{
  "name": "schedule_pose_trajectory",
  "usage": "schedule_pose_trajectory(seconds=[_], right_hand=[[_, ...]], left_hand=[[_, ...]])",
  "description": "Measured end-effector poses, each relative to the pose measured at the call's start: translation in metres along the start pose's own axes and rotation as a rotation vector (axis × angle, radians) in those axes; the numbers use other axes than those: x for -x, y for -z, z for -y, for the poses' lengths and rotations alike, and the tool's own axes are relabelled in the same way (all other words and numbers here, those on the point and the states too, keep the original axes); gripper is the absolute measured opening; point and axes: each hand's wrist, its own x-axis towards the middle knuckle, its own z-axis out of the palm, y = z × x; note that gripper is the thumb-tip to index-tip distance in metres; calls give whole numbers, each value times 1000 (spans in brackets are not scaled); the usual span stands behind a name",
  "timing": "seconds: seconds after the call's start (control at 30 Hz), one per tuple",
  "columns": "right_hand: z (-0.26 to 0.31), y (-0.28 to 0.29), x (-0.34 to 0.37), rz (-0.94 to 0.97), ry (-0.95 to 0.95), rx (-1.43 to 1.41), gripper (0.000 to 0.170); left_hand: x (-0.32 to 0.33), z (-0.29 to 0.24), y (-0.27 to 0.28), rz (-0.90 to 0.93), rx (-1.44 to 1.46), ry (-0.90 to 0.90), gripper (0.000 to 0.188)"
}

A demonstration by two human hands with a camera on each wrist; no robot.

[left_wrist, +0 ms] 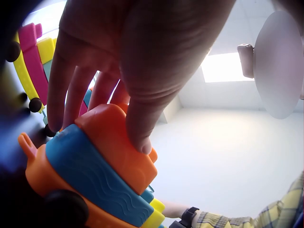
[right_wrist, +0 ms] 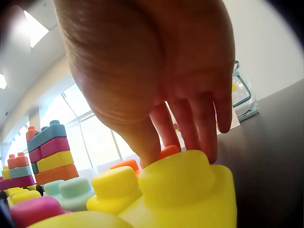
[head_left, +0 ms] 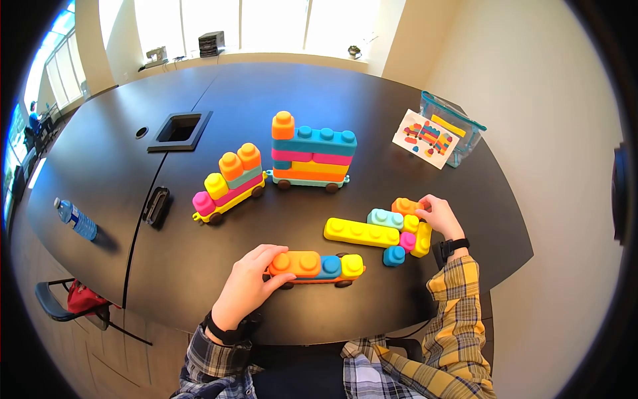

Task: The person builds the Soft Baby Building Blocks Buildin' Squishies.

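Note:
The left hand [head_left: 244, 282] grips the orange block [head_left: 296, 263] on top of a small wheeled car, its thumb on the near side; a blue block [head_left: 330, 266] and a yellow block [head_left: 352, 265] sit beside it. In the left wrist view the thumb presses the orange block [left_wrist: 118, 142] above a blue layer [left_wrist: 95, 168]. The right hand [head_left: 441, 216] has thumb and fingers at an orange block [head_left: 404, 206] at the back of a loose group: a long yellow block [head_left: 361, 233], light teal [head_left: 385, 218], pink [head_left: 407, 241] and blue [head_left: 394, 256] blocks.
Two assembled wagons, one stepped [head_left: 232, 186] and one tall [head_left: 312, 156], stand behind the hands. A picture card [head_left: 425, 138] leans on a clear bag [head_left: 465, 143] at back right. A bottle [head_left: 76, 219], a black case [head_left: 155, 206] and a table opening [head_left: 179, 128] are at left.

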Motion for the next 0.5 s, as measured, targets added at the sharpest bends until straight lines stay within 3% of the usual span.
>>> schedule_pose_trajectory(seconds=[0.17, 0.27, 0.37, 0.4, 0.47, 0.5], right_hand=[[-3, -3, 1, 1, -12, 10, 29], [2, -2, 3, -133, 65, 67, 26], [16, 1, 8, -356, 138, -299, 24], [30, 1, 18, -355, 136, -299, 24], [70, -2, 49, -278, 279, -678, 21], [88, -3, 66, -191, 286, -731, 22]], left_hand=[[0, 1, -1, -1, 13, 0, 47], [1, 1, 0, 3, 13, 6, 47], [0, 0, 1, 16, 17, 26, 47], [0, 0, 1, 17, 18, 27, 47], [-1, 0, 2, 14, 7, 7, 48], [-1, 0, 3, 14, 7, 7, 48]])
